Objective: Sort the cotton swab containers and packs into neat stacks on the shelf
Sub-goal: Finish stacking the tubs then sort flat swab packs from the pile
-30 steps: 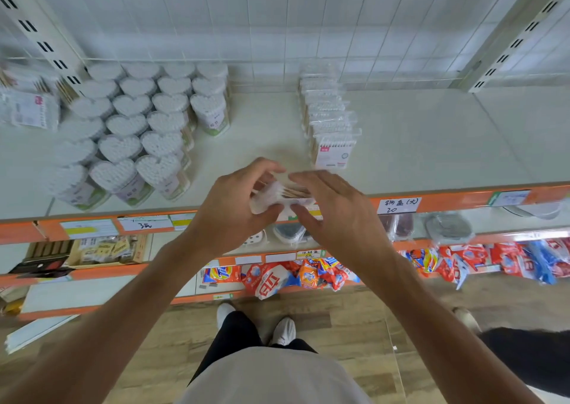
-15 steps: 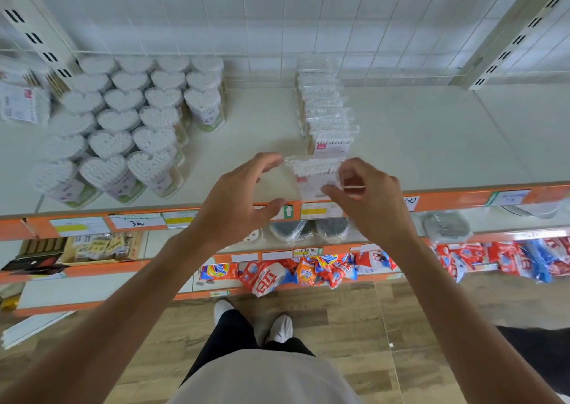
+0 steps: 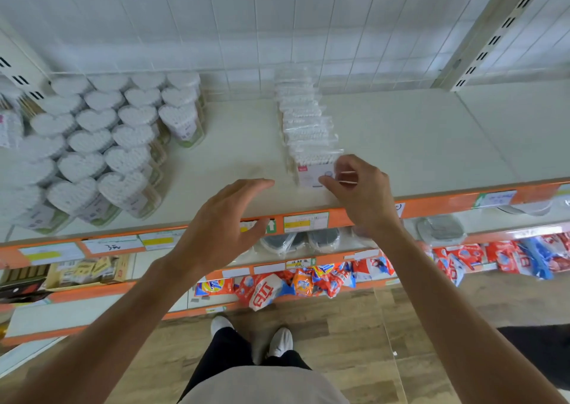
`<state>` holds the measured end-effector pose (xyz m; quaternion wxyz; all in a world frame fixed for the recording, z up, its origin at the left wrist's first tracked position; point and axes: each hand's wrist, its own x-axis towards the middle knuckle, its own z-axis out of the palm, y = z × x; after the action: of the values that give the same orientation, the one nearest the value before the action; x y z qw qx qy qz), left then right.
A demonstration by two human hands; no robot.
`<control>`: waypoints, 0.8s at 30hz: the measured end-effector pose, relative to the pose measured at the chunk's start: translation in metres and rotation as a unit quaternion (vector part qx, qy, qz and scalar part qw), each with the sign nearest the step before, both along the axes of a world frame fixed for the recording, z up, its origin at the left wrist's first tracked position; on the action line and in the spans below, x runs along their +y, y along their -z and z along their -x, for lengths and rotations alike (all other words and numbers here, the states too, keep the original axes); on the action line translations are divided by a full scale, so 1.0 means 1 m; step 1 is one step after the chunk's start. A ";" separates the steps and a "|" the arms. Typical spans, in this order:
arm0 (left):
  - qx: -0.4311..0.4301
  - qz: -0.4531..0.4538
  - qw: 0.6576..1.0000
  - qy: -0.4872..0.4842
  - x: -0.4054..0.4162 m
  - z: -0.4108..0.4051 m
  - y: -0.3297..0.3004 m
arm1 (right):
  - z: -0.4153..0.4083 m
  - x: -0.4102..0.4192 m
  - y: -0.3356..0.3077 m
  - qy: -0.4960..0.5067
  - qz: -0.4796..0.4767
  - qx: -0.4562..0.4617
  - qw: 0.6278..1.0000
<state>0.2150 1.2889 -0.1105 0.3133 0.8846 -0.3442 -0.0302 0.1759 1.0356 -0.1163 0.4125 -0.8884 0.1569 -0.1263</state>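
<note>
Near the front edge of the shelf (image 3: 401, 144), the right hand (image 3: 359, 188) seems to pinch the front swab pack (image 3: 314, 172), seating it against its row; the left hand (image 3: 222, 221) hovers alongside, fingers spread, holding nothing.

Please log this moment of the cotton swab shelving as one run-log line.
right hand: pinching front swab pack of row | left hand: open, above shelf edge | heart-shaped containers: grouped at left
</note>
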 end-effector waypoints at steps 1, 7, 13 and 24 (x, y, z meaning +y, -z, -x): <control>-0.001 0.003 1.000 0.000 0.000 0.000 0.000 | -0.001 -0.002 0.002 0.001 0.007 0.004 1.000; 0.008 -0.004 1.000 -0.028 0.003 0.002 0.001 | -0.002 -0.004 0.005 -0.017 0.031 0.032 0.999; 0.023 -0.010 0.999 -0.038 0.009 0.012 0.006 | -0.005 -0.006 0.006 -0.040 0.048 0.046 0.997; 0.014 0.011 1.000 -0.004 0.018 0.028 -0.006 | 0.062 0.041 -0.017 0.000 0.147 0.068 0.987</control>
<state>0.1871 1.3064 -0.1050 0.3282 0.8818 -0.3366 -0.0380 0.1141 1.0763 -0.0995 0.2659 -0.9459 0.1639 -0.0876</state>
